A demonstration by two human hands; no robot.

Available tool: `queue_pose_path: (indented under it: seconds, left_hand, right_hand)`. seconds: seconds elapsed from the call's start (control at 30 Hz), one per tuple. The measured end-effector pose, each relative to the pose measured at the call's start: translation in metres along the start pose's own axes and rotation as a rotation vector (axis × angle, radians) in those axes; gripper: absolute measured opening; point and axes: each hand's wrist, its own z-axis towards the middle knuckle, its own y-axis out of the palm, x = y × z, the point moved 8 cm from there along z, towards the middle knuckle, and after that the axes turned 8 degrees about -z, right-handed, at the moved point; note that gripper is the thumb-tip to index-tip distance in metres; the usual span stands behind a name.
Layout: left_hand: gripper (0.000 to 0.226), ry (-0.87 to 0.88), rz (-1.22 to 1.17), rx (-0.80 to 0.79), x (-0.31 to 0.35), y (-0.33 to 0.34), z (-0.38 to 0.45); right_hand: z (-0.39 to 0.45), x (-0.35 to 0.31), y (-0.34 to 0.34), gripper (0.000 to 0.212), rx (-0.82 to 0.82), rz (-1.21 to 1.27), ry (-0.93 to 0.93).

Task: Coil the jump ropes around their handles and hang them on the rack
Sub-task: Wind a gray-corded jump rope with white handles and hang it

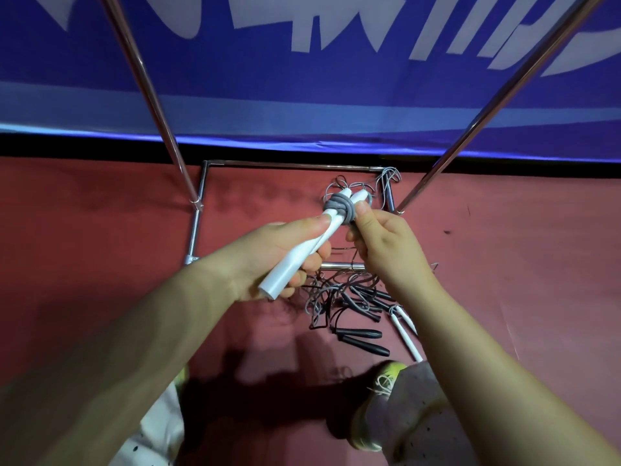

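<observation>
My left hand (268, 257) grips two white jump rope handles (295, 257) held side by side, their far ends pointing up and away. A grey rope (337, 210) is coiled in several turns around the upper part of the handles. My right hand (379, 240) pinches the rope just right of the coil, thumb up against it. On the red floor below lies a tangle of more jump ropes (339, 297) with black handles (366, 341) and white handles (405, 331). The metal rack (158, 105) stands in front of me, its poles slanting up left and right.
The rack's base frame (289, 164) lies on the red floor against a blue banner wall (302, 79). More grey rope (386, 178) loops over the base's far right corner. My shoe (376, 391) stands near the pile.
</observation>
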Motion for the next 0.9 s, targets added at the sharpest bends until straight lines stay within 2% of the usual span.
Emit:
queue_pose_path:
  seconds: [0.1, 0.2, 0.27, 0.37, 0.5, 0.6, 0.77, 0.83, 0.9]
  left_hand:
    - [0.045, 0.155, 0.214, 0.126, 0.013, -0.008, 0.000]
    - [0.049, 0.264, 0.521, 0.238, 0.024, -0.015, 0.000]
    - [0.055, 0.292, 0.734, 0.306, 0.028, -0.021, 0.000]
    - [0.051, 0.322, 0.996, 0.374, 0.032, -0.021, -0.004]
    - [0.049, 0.285, 1.082, 0.377, 0.030, -0.021, -0.004]
    - [0.049, 0.225, 0.872, 0.248, 0.021, -0.017, -0.001]
    - [0.077, -0.140, 0.066, -0.135, -0.030, 0.020, -0.007]
    - [0.075, -0.156, -0.097, -0.177, -0.034, 0.027, -0.004]
    - [0.076, -0.110, -0.157, -0.179, -0.029, 0.026, 0.002]
  right_hand:
    - [-0.001, 0.003, 0.002, 0.061, 0.035, -0.088, 0.050]
    - [-0.005, 0.007, 0.010, 0.071, -0.026, -0.009, 0.129]
    - [-0.009, 0.006, 0.014, 0.067, -0.096, 0.014, 0.158]
    - [-0.012, 0.003, 0.020, 0.059, -0.183, -0.041, 0.156]
    - [-0.012, 0.001, 0.023, 0.047, -0.209, -0.098, 0.122]
    - [-0.012, -0.001, 0.021, 0.047, -0.191, -0.025, 0.089]
    - [-0.005, -0.002, 0.009, 0.034, -0.113, 0.135, 0.074]
    - [-0.004, -0.003, 0.007, 0.032, -0.098, 0.175, 0.075]
    - [-0.002, -0.001, 0.003, 0.030, -0.066, 0.183, 0.087]
